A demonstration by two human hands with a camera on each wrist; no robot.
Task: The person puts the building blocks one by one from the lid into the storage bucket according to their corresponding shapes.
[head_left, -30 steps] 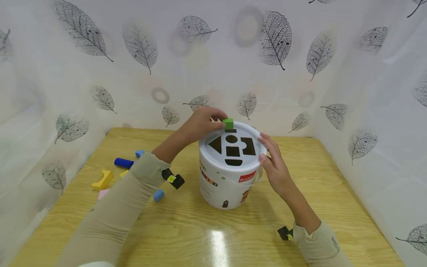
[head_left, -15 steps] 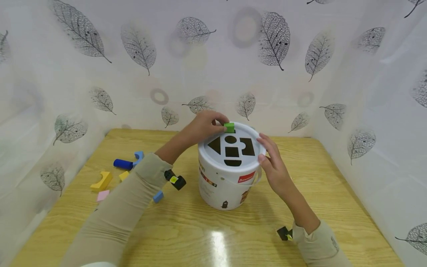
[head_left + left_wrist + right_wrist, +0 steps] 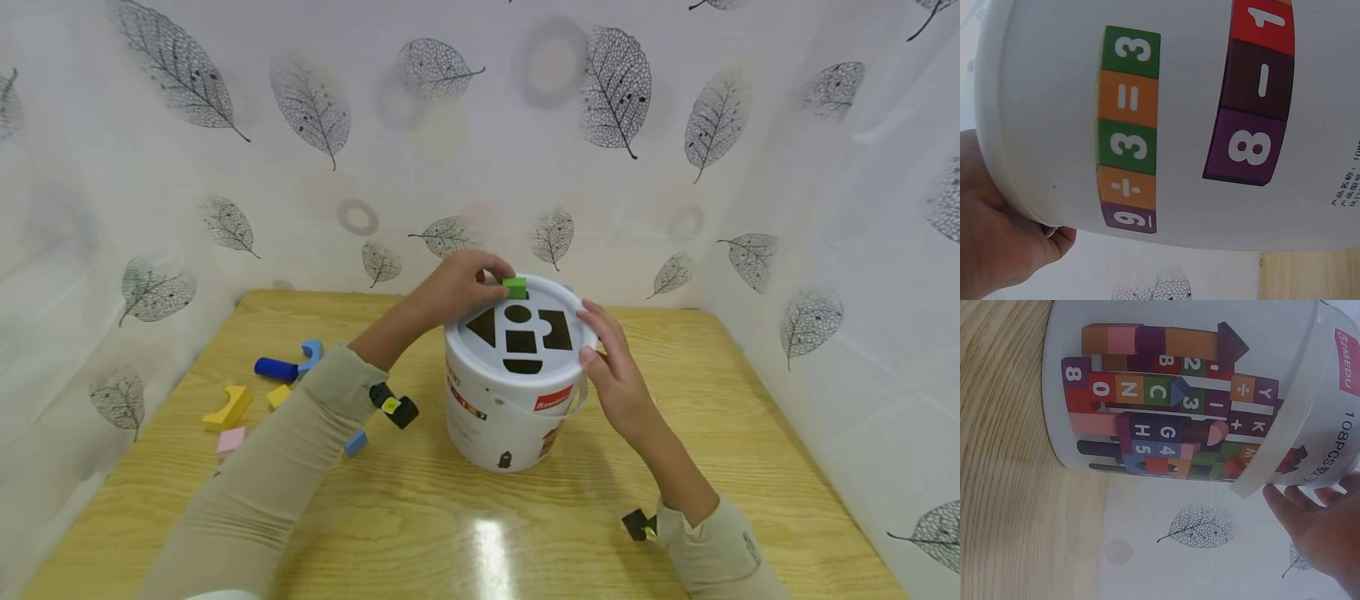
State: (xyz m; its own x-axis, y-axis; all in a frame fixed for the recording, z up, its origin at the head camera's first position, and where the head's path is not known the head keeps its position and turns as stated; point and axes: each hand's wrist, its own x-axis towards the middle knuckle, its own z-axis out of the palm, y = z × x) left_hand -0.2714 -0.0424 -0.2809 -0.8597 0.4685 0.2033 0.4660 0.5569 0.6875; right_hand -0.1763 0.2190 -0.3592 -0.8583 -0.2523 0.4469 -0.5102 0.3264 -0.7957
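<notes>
A white bucket [image 3: 487, 417] with printed sides stands upright on the table, its lid [image 3: 487, 354] cut with shaped slots. At the far slot, my left hand [image 3: 465, 285] pinches a small green block [image 3: 515, 287] between thumb and fingers; the block stands at the opening, its lower end not clearly visible. My right hand [image 3: 621, 383] rests on the right edge of the lid with thumb and fingers spread and nearly straight. In the left wrist view the left hand [image 3: 1007, 244] shows beside the rim, the block hidden. The right wrist view shows the right fingertips [image 3: 1275, 494] touching the rim.
On the left of the table lie a dark blue cylinder [image 3: 276, 370], a light blue arch [image 3: 310, 355], a yellow arch [image 3: 229, 408], a yellow block [image 3: 278, 396], a pink block [image 3: 231, 441] and a blue block [image 3: 356, 442]. A leaf-patterned curtain [image 3: 480, 167] surrounds the table [image 3: 420, 533].
My left hand has lowered the green block slightly, from above the far slot down to its opening. My right hand keeps its place on the lid's edge.
</notes>
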